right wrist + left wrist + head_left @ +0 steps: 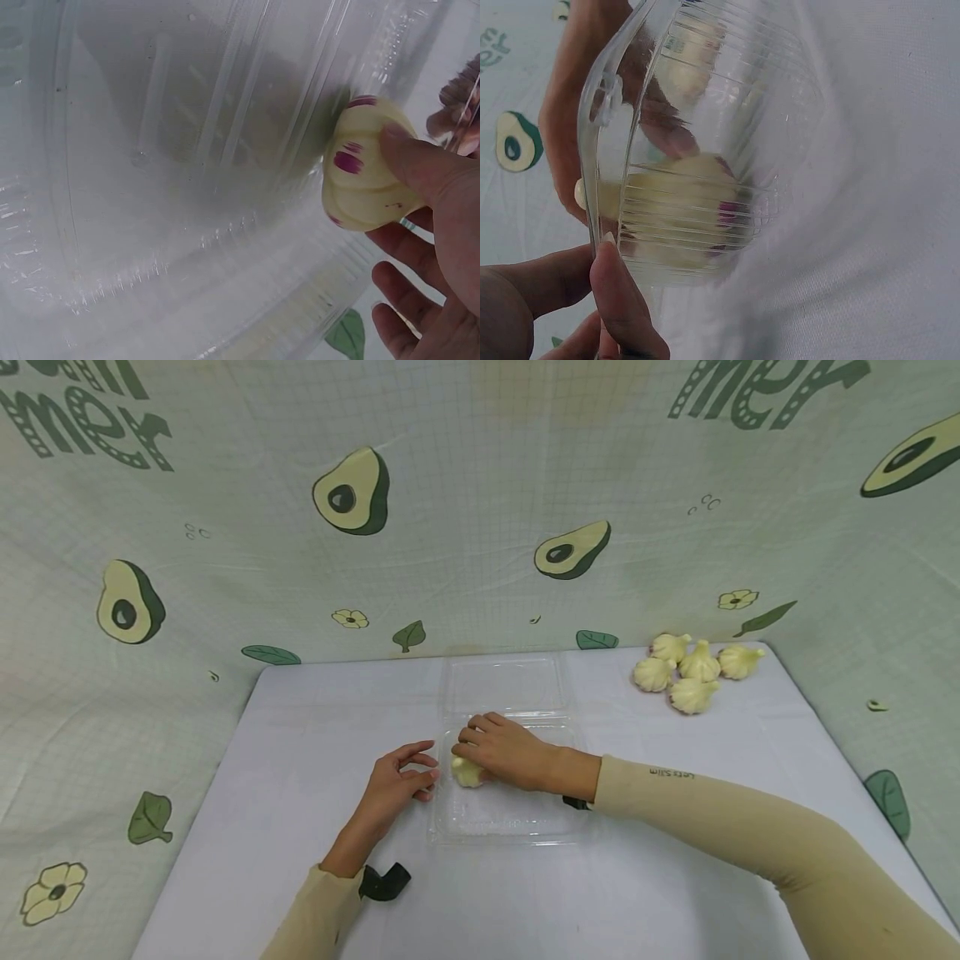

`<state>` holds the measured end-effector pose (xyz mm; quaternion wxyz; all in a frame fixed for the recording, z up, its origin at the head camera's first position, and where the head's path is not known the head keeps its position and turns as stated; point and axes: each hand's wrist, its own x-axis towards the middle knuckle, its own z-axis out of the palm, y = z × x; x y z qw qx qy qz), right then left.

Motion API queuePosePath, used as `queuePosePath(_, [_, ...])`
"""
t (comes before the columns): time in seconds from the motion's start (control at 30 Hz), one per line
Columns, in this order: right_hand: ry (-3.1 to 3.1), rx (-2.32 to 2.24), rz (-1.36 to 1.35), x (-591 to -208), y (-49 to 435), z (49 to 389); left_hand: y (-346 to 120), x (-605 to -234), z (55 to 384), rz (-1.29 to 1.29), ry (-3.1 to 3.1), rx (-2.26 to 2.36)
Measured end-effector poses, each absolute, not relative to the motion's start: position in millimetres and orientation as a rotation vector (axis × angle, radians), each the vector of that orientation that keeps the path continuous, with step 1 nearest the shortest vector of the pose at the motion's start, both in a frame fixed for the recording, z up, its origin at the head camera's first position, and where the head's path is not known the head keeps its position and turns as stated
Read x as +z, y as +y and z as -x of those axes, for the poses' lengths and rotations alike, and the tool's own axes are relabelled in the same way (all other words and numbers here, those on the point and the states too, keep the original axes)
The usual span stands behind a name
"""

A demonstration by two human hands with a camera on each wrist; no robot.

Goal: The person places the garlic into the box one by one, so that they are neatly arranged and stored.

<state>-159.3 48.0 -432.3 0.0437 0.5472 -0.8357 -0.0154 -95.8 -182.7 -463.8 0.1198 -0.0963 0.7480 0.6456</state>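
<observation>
In the head view my right hand (510, 752) reaches over a clear plastic clamshell container (517, 831). It pinches a cream-coloured garlic bulb (467, 772) at the container's left side. Purple streaks mark the garlic (367, 165) in the right wrist view, where the thumb presses its upper side and fingers lie beneath. My left hand (397, 783) is at the container's left edge. Close up, the left thumb (622, 300) and forefinger pinch the container's rim (592, 180). Through the ribbed clear wall the garlic shows inside this edge.
Several more garlic bulbs (693, 672) lie grouped at the table's back right corner. The container's transparent lid (506, 685) lies folded back behind its base. A white cloth covers the table (300, 735), and a curtain (465, 527) printed with avocados hangs behind it.
</observation>
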Motion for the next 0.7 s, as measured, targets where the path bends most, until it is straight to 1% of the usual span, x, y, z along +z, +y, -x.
queuePosePath(0.37, [-2.565, -0.025, -1.640, -428, 53, 157, -181, -464, 95, 0.269, 2.184, 1.891])
queuePosePath(0.7, [-2.664, -0.065, -1.552, -406, 69, 153, -183, -465, 94, 0.270, 2.179, 1.877])
